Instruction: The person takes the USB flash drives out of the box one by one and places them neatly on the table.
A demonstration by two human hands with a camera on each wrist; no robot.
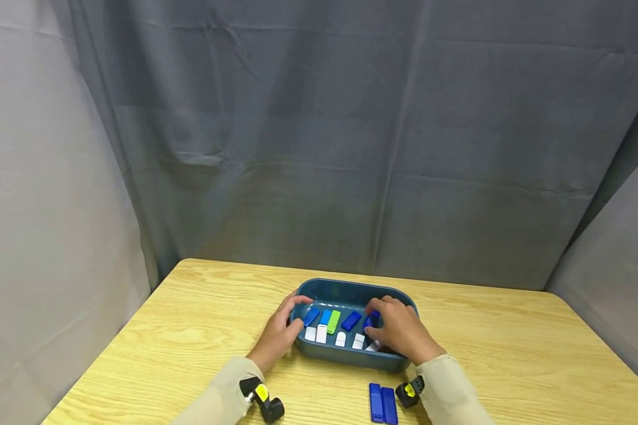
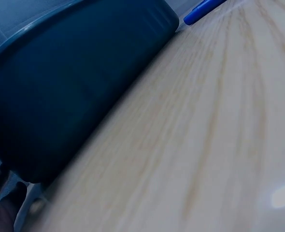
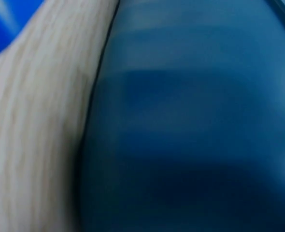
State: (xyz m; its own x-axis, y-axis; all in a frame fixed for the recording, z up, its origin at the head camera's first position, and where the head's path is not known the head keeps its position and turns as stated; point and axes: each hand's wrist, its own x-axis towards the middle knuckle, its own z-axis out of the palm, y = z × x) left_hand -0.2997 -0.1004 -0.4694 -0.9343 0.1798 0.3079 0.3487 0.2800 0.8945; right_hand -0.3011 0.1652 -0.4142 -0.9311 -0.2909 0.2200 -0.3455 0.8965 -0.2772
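A dark teal plastic tub (image 1: 345,353) sits on the table, holding several small oblong pieces. Among them are a lime-green piece (image 1: 334,322), a dark blue piece (image 1: 351,321), a lighter blue piece (image 1: 311,316) and white pieces (image 1: 321,334); their exact kind is too small to tell. My left hand (image 1: 279,332) holds the tub's left end, thumb and fingers at the rim. Inside the right end, my right hand (image 1: 402,330) pinches another dark blue oblong piece (image 1: 371,319) between thumb and fingers. The right wrist view shows mostly the blurred tub wall (image 3: 191,121).
Two dark blue oblong pieces (image 1: 383,404) lie side by side on the wooden table (image 1: 510,354), in front of the tub near my right wrist. Behind the table hangs a grey curtain (image 1: 324,147), with paler cloth (image 1: 48,206) at the left side.
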